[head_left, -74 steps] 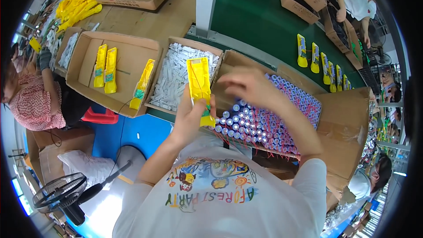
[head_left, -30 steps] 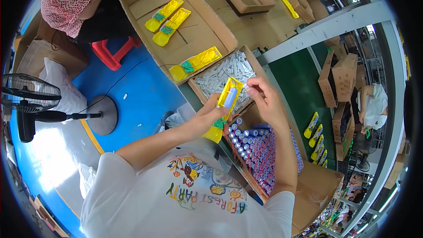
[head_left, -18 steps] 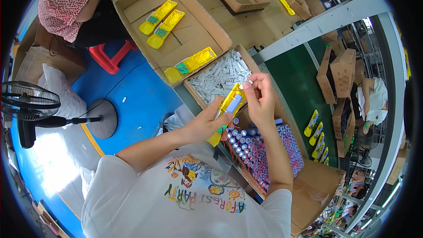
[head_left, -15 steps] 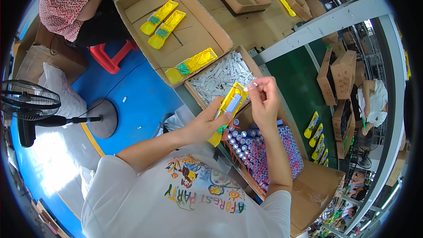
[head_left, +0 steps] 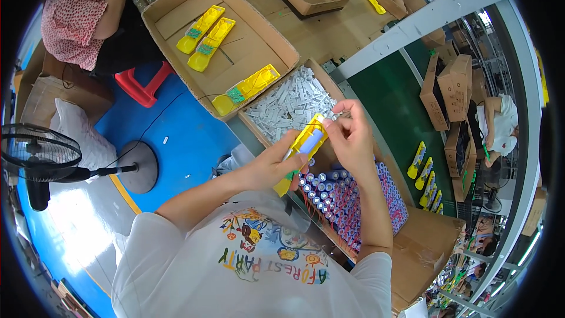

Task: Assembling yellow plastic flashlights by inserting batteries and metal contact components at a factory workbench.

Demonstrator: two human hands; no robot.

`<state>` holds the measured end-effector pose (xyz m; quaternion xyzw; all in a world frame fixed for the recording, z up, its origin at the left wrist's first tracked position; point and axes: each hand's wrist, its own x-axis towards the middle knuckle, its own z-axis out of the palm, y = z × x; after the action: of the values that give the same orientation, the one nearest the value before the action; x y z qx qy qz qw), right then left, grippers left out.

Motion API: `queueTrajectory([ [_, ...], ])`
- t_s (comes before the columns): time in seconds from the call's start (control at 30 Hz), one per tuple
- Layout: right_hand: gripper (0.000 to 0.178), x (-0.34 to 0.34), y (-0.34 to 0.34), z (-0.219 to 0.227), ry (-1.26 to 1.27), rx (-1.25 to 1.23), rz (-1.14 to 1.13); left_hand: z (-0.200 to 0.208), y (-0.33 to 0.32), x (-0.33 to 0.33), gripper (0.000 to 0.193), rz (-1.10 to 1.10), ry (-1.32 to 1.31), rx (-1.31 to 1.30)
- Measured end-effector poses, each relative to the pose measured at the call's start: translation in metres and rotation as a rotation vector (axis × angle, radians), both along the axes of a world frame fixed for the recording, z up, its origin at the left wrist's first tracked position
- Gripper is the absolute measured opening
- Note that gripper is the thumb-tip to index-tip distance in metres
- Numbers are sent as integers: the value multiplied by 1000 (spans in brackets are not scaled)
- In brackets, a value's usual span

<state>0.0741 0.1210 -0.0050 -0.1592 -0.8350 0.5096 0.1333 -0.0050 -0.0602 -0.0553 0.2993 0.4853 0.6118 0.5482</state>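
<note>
My left hand (head_left: 272, 164) is closed round a yellow plastic housing (head_left: 318, 120), which it holds tilted in front of my chest. A lilac battery cell (head_left: 312, 141) lies in the housing, and a green circuit board (head_left: 289, 175) shows at its lower end, partly covered by my fingers. At the upper end a thin dark wire runs across. My right hand (head_left: 351, 138) has thumb and forefinger bent together at that end, on a small white piece that is mostly hidden. Below both hands stands a box of upright battery cells (head_left: 347, 207); just beyond is a carton of white plastic pieces (head_left: 288, 105).
A large cardboard tray (head_left: 244, 32) with three yellow housings lies at the far left. More housings (head_left: 425, 174) rest on the green conveyor (head_left: 382, 100) at right, behind a grey metal post (head_left: 412, 20). A fan (head_left: 41, 153) stands at left, near a seated person (head_left: 76, 20).
My right fingertips have come down slightly onto the housing's upper end, closer to the battery cell. The left hand keeps its hold. The whole view has shifted a little.
</note>
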Motion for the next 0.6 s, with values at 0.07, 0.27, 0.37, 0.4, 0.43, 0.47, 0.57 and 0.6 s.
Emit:
queueTrajectory([
  [0.07,18,6,4,16,-48,229,-54,0,6,0,41,-99,-103,121],
  [0.27,14,50,73,-3,220,392,-177,-6,4,-68,40,17,527,222],
  [0.37,17,99,227,-12,122,699,-646,10,-10,-132,35,480,1619,-213],
  [0.4,18,123,289,-24,-12,857,-712,0,-12,-146,38,280,1379,-441],
  [0.43,20,151,336,-43,-157,1005,-770,-6,-10,-153,40,79,1123,-660],
  [0.47,20,173,364,-70,-153,1005,-789,-6,-6,-154,40,74,1138,-649],
  [0.57,19,198,403,-113,-557,798,-763,-5,-5,-157,40,-125,1408,-671],
  [0.6,18,196,392,-120,-525,925,-733,-17,-15,-161,38,-80,1325,-550],
])
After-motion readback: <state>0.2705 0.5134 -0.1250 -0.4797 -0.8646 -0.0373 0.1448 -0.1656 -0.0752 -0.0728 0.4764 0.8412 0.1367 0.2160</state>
